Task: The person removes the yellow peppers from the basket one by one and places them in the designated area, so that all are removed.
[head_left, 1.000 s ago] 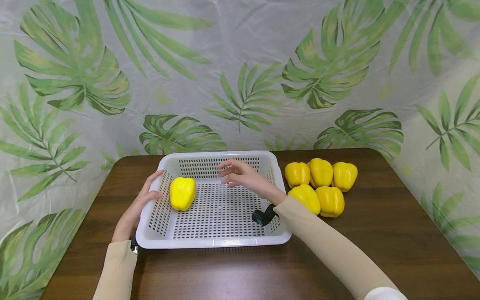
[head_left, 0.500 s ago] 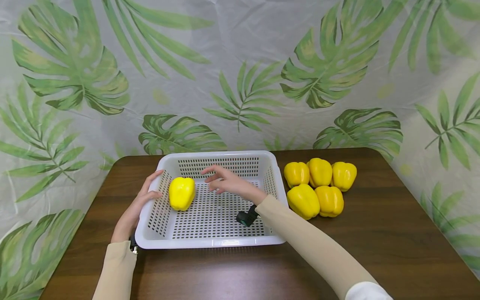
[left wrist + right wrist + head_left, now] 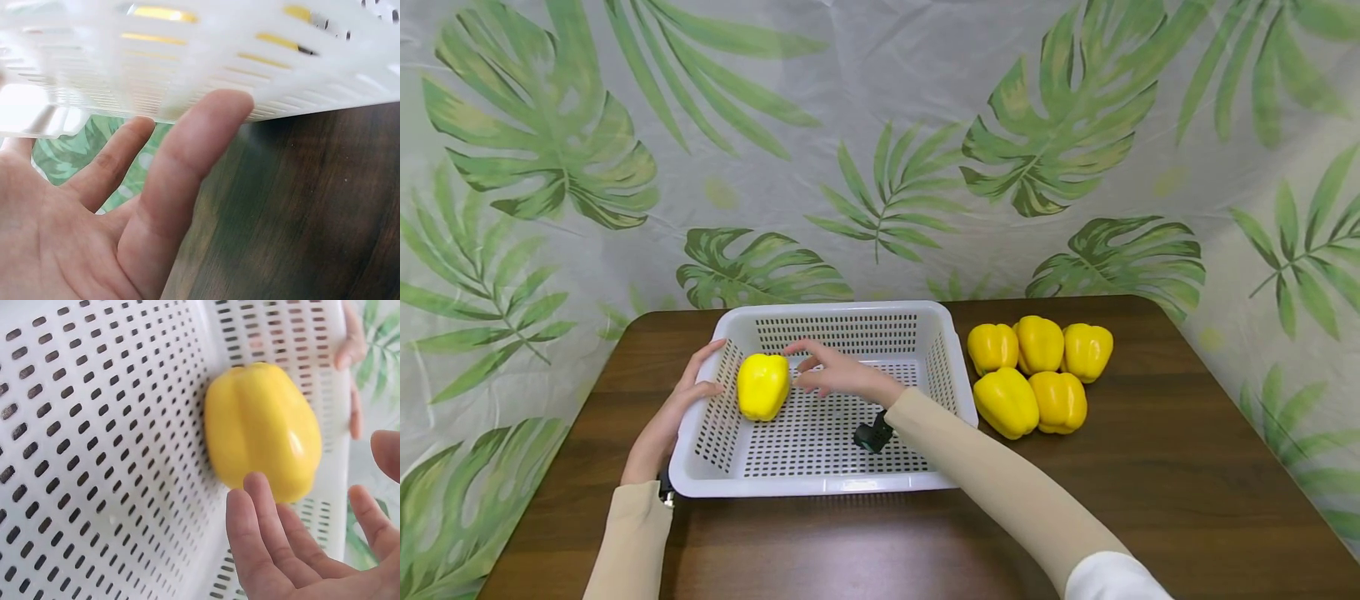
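A white perforated plastic basket [image 3: 850, 483] stands on the table, holding one yellow bell pepper [image 3: 763, 387] near its left wall. My left hand [image 3: 666, 425] holds the basket's left side, fingertips and thumb tip over the rim. In the left wrist view, the left hand's thumb [image 3: 181, 169] lies along the basket wall, with yellow showing through the slots. Inside the basket, my right hand [image 3: 846, 375] hovers just right of the pepper, fingers spread and slightly bent. The right wrist view has the right hand's fingers [image 3: 269, 537] overlapping the pepper's lower edge, nothing gripped.
Several more yellow bell peppers [image 3: 1041, 375] are grouped on the brown wooden table [image 3: 1187, 467] right of the basket. A black wrist camera [image 3: 874, 433] hangs below the right wrist, inside the basket. A leaf-patterned cloth [image 3: 880, 167] hangs behind the table.
My right hand has moved left across the basket toward the pepper inside, its fingers still spread. The left hand, basket and peppers stay in place.
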`<state>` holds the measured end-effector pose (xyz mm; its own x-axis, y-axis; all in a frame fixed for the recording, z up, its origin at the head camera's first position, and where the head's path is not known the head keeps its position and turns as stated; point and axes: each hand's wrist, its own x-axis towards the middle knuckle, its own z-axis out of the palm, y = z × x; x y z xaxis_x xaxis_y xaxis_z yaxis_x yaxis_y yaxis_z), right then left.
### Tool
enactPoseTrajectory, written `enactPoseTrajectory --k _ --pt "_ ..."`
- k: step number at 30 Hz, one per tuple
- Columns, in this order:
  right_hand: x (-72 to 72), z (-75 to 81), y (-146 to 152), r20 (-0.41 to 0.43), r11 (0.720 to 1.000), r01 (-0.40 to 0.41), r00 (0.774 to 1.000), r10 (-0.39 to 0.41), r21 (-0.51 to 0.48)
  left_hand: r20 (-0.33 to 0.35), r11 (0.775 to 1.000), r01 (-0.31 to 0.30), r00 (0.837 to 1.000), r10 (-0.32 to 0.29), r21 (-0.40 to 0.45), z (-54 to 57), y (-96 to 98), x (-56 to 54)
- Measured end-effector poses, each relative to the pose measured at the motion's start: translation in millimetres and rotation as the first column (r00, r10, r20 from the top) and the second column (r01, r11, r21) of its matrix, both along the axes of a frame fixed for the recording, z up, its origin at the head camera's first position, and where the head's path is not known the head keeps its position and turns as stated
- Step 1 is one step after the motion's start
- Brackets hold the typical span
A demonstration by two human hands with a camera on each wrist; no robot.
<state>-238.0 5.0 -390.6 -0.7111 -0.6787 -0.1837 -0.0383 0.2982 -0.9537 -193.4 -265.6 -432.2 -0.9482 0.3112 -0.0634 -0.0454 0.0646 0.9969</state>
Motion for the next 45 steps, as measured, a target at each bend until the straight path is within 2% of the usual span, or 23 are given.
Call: enactPoseTrajectory --k 4,9,16,25,31,38,45 --pt "-0.2 -3.6 -5.8 -0.004 0.999 -0.024 1.000 0.024 0.023 0.001 1.000 -0.002 1.000 0.002 -0.013 0.3 -0.1 0.8" --pt "-1.0 -9.4 -12.5 -0.006 0.998 -0.016 1.000 0.016 0.068 0.001 1.000 -0.003 1.000 0.003 -0.015 0.6 -0.4 0.4" --pt "-0.7 -11.4 -22.4 -0.037 0.991 0.001 0.999 0.004 0.137 -0.012 0.999 0.011 1.000 -0.011 0.039 -0.1 0.6 0.1" --pt "-4.4 -20.0 -33.9 -0.051 0.992 0.022 0.999 -0.016 0.123 -0.011 1.000 -0.003 1.000 0.003 0.005 0.4 0.6 1.1" --pt "-3.0 -23.7 -37.4 -0.063 0.988 0.012 0.998 -0.003 0.151 0.001 1.000 -0.009 1.000 0.009 -0.005 0.5 0.6 0.8" --pt "-4.0 -27.9 -42.4 -0.036 0.991 0.011 0.999 -0.006 0.132 -0.017 1.000 0.001 1.000 0.000 0.022 -0.1 0.2 0.2" --pt "-2.8 -26.6 -45.0 -0.112 0.988 0.065 0.993 -0.050 0.143 -0.019 0.999 -0.009 1.000 0.010 0.037 0.5 1.5 -1.3"
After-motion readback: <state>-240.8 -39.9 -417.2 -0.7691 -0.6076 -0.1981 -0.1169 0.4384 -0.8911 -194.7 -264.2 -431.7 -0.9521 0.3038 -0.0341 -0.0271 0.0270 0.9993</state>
